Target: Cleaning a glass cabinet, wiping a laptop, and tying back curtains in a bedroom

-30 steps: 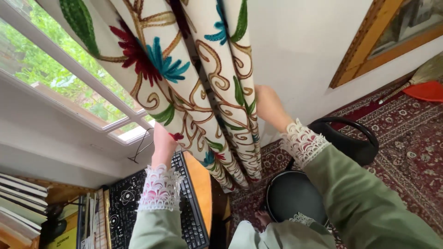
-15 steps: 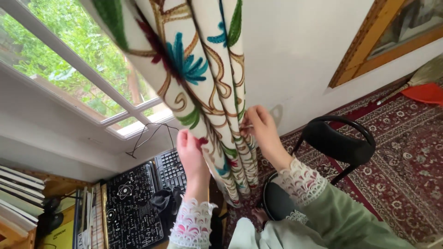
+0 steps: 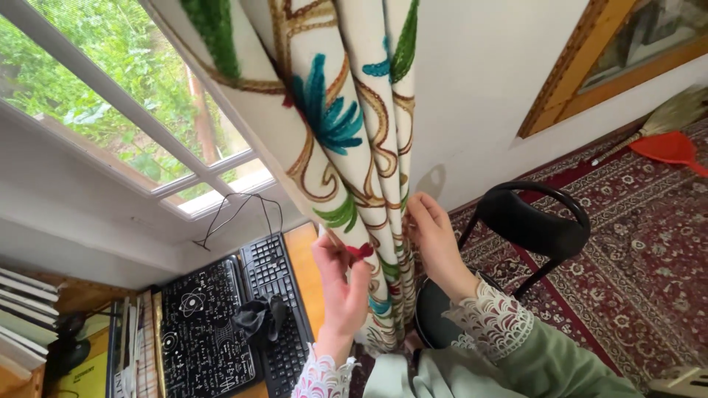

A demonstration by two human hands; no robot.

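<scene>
Curtain (image 3: 346, 147) hangs between window (image 3: 110, 110) at left and chair (image 3: 516, 243) at right; keyboard (image 3: 276, 309) on tabletop (image 3: 302, 250) below; hands (image 3: 343, 284) flank curtain's folds.
</scene>
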